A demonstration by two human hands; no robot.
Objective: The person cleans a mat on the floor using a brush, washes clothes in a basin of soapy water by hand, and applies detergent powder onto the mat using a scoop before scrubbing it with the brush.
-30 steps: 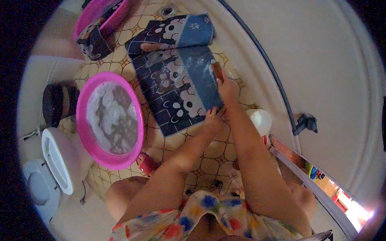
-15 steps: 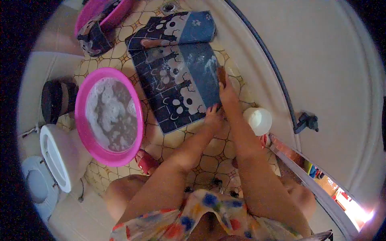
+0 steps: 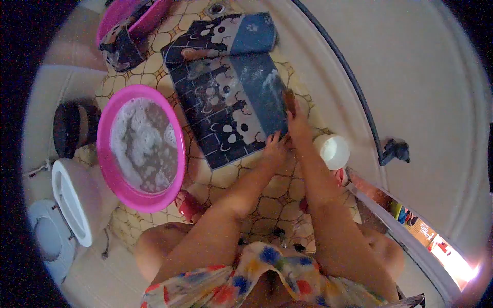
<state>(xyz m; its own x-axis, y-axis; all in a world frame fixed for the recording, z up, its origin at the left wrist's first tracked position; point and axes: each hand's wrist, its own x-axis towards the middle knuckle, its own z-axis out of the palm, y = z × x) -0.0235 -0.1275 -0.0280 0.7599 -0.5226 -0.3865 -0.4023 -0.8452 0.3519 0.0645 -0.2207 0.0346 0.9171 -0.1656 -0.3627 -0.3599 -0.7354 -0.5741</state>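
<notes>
A dark floor mat [image 3: 197, 120] with white cartoon animals and a blue band lies on the tiles, its far end folded over. Whitish suds streak the blue band. My right hand [image 3: 299, 126] is closed around a brown scrub brush [image 3: 289, 100] at the mat's right edge. The brush's underside is hidden. My left hand [image 3: 276, 148] rests with fingers apart on the mat's near right corner, close to my right wrist.
Left of the mat stands a pink basin [image 3: 104, 149] of foamy water. Another pink basin [image 3: 107, 25] has patterned cloth over its rim. A white tub [image 3: 340, 152] sits right of my hands. A toilet [image 3: 88, 220] is at left, a floor drain [image 3: 216, 8] at the far end.
My right hand and the brush have moved slightly toward me and to the right along the mat's edge. My left hand stays at the near corner.
</notes>
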